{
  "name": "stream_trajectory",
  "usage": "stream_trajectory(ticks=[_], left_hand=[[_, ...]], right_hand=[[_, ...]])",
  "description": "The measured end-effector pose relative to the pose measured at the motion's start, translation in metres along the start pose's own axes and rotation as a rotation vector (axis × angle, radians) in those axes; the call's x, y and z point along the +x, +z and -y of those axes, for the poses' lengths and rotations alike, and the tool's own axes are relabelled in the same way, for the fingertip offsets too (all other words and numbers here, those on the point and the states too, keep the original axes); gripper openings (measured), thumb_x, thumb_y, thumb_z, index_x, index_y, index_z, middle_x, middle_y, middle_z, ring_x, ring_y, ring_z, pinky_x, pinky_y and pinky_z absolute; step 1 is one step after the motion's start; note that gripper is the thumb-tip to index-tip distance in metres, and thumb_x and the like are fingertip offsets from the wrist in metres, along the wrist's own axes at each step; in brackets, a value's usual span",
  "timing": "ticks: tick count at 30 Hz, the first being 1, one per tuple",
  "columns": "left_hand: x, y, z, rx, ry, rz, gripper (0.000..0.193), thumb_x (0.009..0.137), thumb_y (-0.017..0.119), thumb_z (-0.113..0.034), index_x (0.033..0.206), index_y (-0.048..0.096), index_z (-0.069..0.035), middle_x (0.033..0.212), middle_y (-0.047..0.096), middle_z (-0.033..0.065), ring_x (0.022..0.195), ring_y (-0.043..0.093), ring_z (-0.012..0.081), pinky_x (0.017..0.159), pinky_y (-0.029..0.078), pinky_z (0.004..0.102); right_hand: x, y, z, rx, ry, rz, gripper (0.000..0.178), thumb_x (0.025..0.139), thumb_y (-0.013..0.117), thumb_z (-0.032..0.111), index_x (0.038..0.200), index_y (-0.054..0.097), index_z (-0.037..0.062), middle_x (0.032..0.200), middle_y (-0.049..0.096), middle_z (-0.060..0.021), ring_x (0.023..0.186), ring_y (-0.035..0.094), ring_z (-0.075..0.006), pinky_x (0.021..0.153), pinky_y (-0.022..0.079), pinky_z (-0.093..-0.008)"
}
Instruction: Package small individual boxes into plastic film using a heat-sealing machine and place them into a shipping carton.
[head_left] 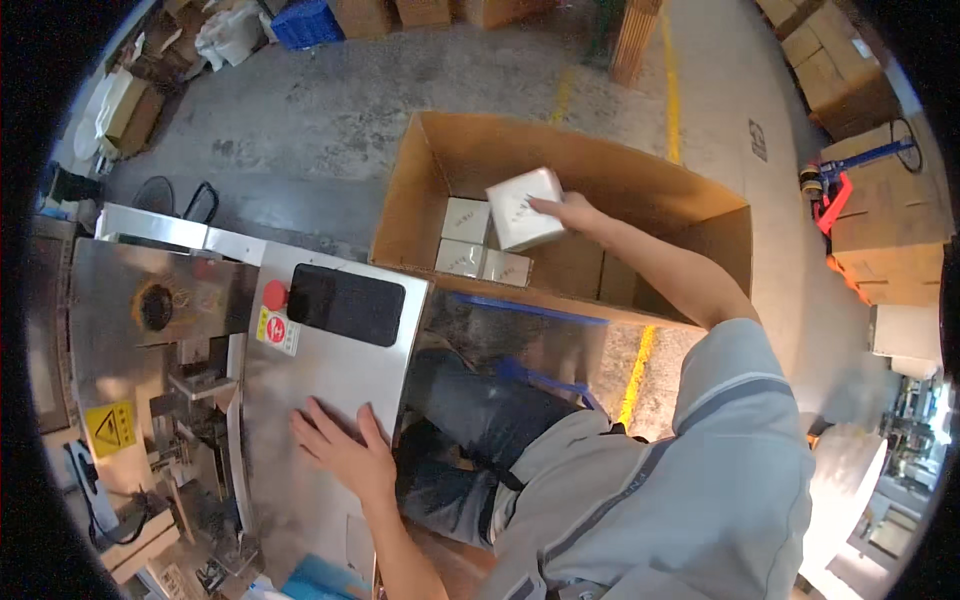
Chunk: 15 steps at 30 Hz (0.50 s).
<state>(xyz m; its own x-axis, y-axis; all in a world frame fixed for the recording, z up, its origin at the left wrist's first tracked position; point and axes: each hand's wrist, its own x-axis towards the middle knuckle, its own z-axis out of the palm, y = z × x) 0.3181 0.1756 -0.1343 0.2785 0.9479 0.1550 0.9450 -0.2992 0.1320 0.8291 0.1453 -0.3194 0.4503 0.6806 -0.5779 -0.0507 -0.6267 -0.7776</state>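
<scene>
Over the left part of a large open cardboard carton (480,150), a white box (522,222) is in the right hand (572,212). The grip takes it from its right side, fingers bent over that edge and pinching it; the underside is hidden, so how far the fingers wrap beneath cannot be told. The box is tilted, its corners turned out of line with the carton's walls, and its visible face looks nearly square, so no long axis stands out.

The carton's own long axis runs across the view from left to right, dropping a little toward the right. At its left end sit three similar boxes: a rear box (466,220) against the left wall, a front-left box (460,257) just before it, and a front-right box (507,267) beside that one. In this view the held box lies just to the right of the rear box and behind the front-right box, partly covering the place between them; its height above the carton bottom cannot be judged. The right forearm reaches in from the right, across the carton's other half.

The right hand is the near one, already on the box. The left hand (350,455) rests well apart, palm down with fingers spread on the metal worktop (300,385), holding nothing, below a dark phone (346,305) and a red button (275,294).
</scene>
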Motion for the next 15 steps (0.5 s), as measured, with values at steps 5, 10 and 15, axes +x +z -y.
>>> stream_trajectory(ticks=[5, 10, 15], left_hand=[[0.006, 0.002, 0.004, 0.001, 0.021, 0.028, 0.075, 0.096, 0.061, -0.042, 0.15, 0.036, 0.003, 0.155, 0.029, 0.0342, 0.14, 0.031, 0.0511, 0.116, 0.02, 0.0605], [0.014, 0.005, 0.003, -0.062, -0.023, 0.064, 0.079, 0.095, 0.059, -0.046, 0.151, 0.035, 0.004, 0.155, 0.028, 0.0347, 0.14, 0.03, 0.0525, 0.115, 0.02, 0.0611], [0.015, -0.003, 0.003, 0.03, -0.055, 0.114, 0.078, 0.097, 0.051, -0.05, 0.152, 0.034, 0.003, 0.157, 0.026, 0.0336, 0.144, 0.027, 0.0521, 0.117, 0.021, 0.0603]], right_hand=[[0.066, 0.012, -0.094, 0.109, 0.216, -0.034, 0.072, 0.086, 0.078, 0.05, 0.129, 0.061, -0.0049, 0.117, 0.07, -0.0145, 0.104, 0.067, -0.0274, 0.089, 0.052, -0.0411], [0.117, 0.017, -0.135, 0.146, 0.295, 0.002, 0.071, 0.093, 0.069, 0.053, 0.138, 0.056, 0.0007, 0.12, 0.069, -0.0123, 0.108, 0.066, -0.0264, 0.089, 0.052, -0.0401], [0.152, 0.074, -0.182, -0.313, 0.125, 0.092, 0.066, 0.099, 0.059, 0.053, 0.137, 0.057, -0.0002, 0.119, 0.069, -0.0152, 0.103, 0.065, -0.0252, 0.086, 0.052, -0.0407]])
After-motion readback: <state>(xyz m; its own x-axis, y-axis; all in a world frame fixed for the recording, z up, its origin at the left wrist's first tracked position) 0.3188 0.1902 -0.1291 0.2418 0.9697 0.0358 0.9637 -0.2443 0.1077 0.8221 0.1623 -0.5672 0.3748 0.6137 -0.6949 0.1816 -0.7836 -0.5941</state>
